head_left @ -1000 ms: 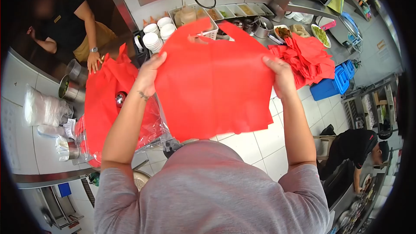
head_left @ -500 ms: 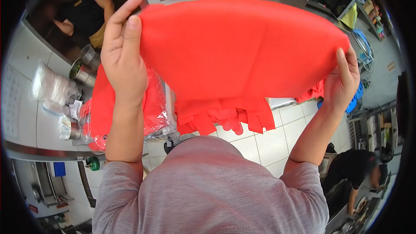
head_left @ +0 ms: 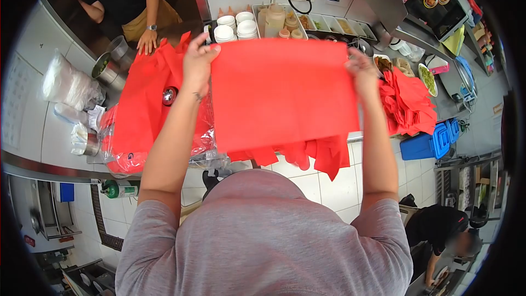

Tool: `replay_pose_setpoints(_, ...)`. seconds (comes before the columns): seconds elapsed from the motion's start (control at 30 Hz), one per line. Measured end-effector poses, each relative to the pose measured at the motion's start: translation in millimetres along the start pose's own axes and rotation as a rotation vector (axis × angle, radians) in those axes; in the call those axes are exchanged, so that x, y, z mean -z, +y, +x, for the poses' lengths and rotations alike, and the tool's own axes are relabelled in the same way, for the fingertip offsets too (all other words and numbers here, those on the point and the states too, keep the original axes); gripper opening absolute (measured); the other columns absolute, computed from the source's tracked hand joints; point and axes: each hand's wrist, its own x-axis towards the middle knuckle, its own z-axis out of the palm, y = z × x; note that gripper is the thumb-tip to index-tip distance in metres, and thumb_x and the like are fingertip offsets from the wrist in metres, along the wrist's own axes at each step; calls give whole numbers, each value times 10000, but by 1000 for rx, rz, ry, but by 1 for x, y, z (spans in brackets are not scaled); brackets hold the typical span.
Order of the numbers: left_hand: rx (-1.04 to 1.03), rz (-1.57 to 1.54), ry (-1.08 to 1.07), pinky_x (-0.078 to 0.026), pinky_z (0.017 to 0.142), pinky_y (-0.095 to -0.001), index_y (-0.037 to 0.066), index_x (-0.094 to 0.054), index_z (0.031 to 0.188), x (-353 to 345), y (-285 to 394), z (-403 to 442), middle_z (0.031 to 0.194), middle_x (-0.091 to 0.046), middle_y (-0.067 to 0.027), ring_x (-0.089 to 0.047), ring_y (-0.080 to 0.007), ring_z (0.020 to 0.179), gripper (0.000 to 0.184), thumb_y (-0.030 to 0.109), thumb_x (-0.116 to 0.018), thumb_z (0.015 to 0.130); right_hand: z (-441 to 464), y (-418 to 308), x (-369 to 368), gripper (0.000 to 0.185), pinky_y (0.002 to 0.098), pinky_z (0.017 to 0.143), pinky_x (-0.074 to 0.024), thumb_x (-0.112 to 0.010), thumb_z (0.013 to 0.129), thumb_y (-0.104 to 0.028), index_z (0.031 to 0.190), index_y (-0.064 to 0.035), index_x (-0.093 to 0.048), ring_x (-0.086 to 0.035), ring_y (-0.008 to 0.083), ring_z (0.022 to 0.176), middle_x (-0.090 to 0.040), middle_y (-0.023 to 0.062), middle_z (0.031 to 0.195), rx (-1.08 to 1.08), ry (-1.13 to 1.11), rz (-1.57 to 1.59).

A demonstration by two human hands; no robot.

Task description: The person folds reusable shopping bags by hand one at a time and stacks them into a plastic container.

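Observation:
A red cloth bag (head_left: pixel 282 96) is stretched flat before me over the counter. My left hand (head_left: pixel 198 66) is closed on its upper left corner, thumb on the near face. At the upper right corner my right hand (head_left: pixel 364 74) grips the cloth, its fingers blurred by motion. Red strips and flaps (head_left: pixel 323 156) hang below the bag's lower edge; whether they belong to it or to cloth beneath, I cannot tell. To the left lies a stack of red cloth (head_left: pixel 143 96) with a shiny red, round object (head_left: pixel 170 96) on it. A crumpled red pile (head_left: pixel 408 104) sits at right.
White bowls (head_left: pixel 245 24), squeeze bottles (head_left: pixel 275 19) and food trays (head_left: pixel 329 24) line the counter's back. Plastic packs (head_left: pixel 71 85) and metal containers (head_left: pixel 109 71) stand left. Blue bins (head_left: pixel 433 141) are below right. One person's hand (head_left: pixel 147 41) reaches the left stack; another person (head_left: pixel 441 227) bends at lower right.
My hands have come closer together and lower, and the bag now looks smaller and squarer. The counter's back has come into view. The other person's hand has moved onto the left stack.

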Motion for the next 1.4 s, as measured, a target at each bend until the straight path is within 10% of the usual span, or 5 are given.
replay_pose_setpoints(0.13, 359, 205, 21, -474, 973, -433, 88, -61, 1537, 7, -72, -9, 1469, -367, -217, -469, -316, 1278, 1040, -20, -733, 751, -7, 106, -23, 344, 253, 678, -483, -532, 830, 73, 1157, 12, -618, -550, 116, 702, -585, 15, 765, -19, 57, -484)
replay_pose_setpoints(0.47, 491, 235, -168, -509, 898, -316, 12, -445, 1407, 14, -94, -52, 1293, -565, -161, -602, -249, 1098, 673, -182, -540, 769, -6, 84, -31, 442, 397, 820, -525, -601, 831, -46, 1271, -62, -567, -634, 324, 946, -616, 175, 1141, 24, -31, -1033)
replay_pose_setpoints(0.73, 499, 807, -252, -477, 961, -317, -29, -449, 1391, 18, -127, -46, 1300, -563, -177, -593, -289, 1115, 610, -126, -546, 797, -51, 119, -90, 682, 573, 1158, -135, -611, 881, -435, 1456, -146, -384, -212, 326, 1441, -272, 135, 1549, 354, -414, -1382)
replay_pose_setpoints(0.8, -26, 1304, -198, -393, 1063, -355, -27, -413, 1407, 8, -136, -46, 1420, -426, -250, -477, -390, 1252, 642, -93, -552, 784, -47, 136, -85, 726, 597, 1159, -73, -572, 898, -476, 1499, -166, -308, -105, 310, 1477, -167, 110, 1594, 227, -485, -1397)
replay_pose_setpoints(1.4, -421, 1259, -49, -356, 1075, -451, 76, -432, 1403, 28, -62, -12, 1448, -351, -230, -374, -401, 1320, 644, 142, -666, 807, 2, 47, -158, 476, 504, 1056, -333, -674, 765, -86, 1229, -70, -568, -477, 326, 1217, -582, 143, 1187, 672, -50, -1161)
